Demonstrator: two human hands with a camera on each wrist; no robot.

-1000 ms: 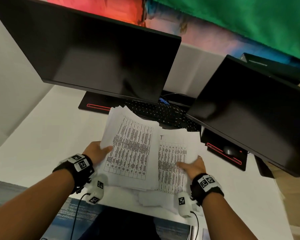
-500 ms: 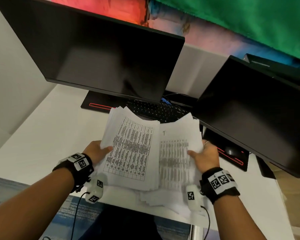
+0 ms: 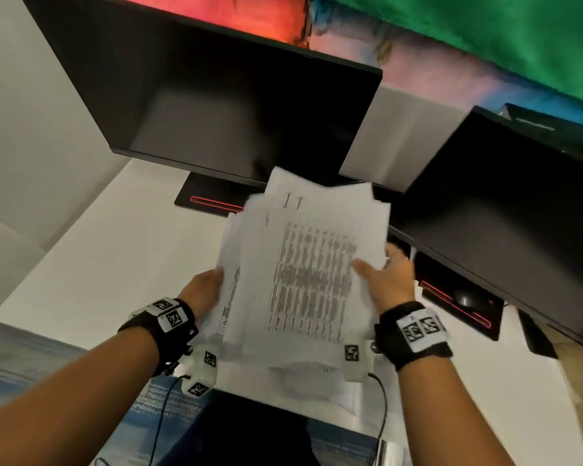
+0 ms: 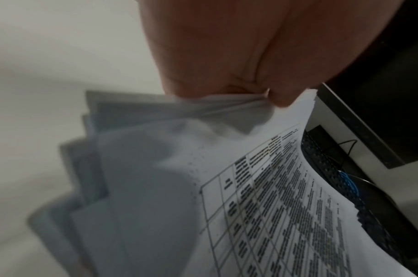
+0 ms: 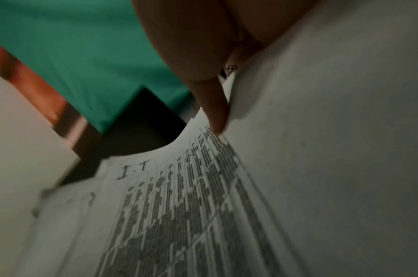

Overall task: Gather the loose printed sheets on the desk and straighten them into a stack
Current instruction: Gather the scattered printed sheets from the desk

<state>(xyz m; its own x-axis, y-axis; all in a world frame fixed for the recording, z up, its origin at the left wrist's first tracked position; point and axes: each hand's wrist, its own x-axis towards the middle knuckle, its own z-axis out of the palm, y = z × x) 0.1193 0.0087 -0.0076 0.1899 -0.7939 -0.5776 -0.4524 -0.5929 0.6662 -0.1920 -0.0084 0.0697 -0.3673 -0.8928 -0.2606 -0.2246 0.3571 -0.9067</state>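
fingers (image 4: 281, 97) of my left hand (image 3: 202, 290) pinch the left edge of the printed sheets (image 3: 303, 274), thumb on top and the paper bunched in the fold, as the left wrist view shows. on the other side my right hand (image 3: 389, 280) grips the right edge, thumb laid across the printed face and the other fingers mostly hidden behind the pages.

the sheets are off the desk (image 3: 91, 257), held up between both hands in front of the left monitor (image 3: 216, 102), with the right monitor (image 3: 505, 210) beside them. their long axis runs away from me, towards the screens, tilted a little to the right. the far corners fan out unevenly and several edges stick out on the left, so i judge this a gathered bundle, not yet a squared one. more paper (image 3: 303, 378) lies on the desk's near edge, under my wrists; blur hides how many pages.

the hands sit on opposite long sides, about equally near. as i read it, the coming move turns on that: the short near edge points down at the desk just below, ready to be tapped level.
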